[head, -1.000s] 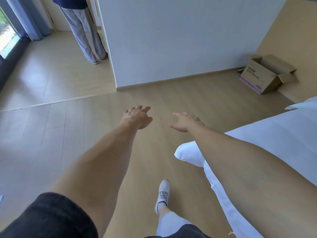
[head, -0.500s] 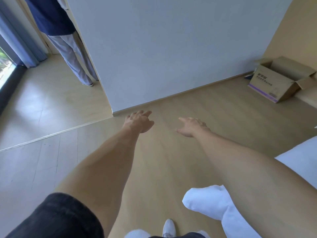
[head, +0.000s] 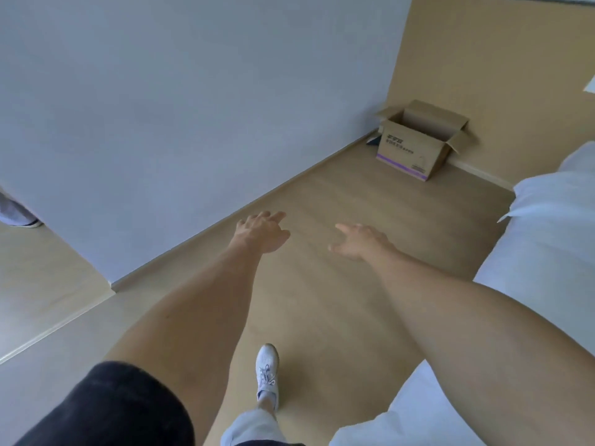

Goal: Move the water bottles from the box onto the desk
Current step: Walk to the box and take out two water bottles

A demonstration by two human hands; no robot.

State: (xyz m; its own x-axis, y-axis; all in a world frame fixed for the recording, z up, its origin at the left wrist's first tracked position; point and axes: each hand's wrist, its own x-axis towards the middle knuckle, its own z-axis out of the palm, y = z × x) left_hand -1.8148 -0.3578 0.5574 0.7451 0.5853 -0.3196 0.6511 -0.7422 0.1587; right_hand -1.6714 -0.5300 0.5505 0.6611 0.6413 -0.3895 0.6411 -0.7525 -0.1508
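Both hands reach forward with nothing in them, well short of the box in the corner.

The left hand (head: 261, 231) and right hand (head: 357, 241) are stretched out over the wooden floor (head: 322, 300), fingers loosely spread and released, grasping nothing. The box (head: 415, 146) stands on the floor well ahead and to the right, in the corner where the white wall (head: 193, 107) meets a tan wall (head: 499, 75), its flaps open; its inside is too dark and far to tell whether bottles lie in it. A white bed (head: 547, 252) runs along the right side, just beside the right arm. One white shoe (head: 267, 370) is planted on the floor between the arms. At the far left edge, part of another person's foot (head: 19, 217) shows past the end of the white wall.
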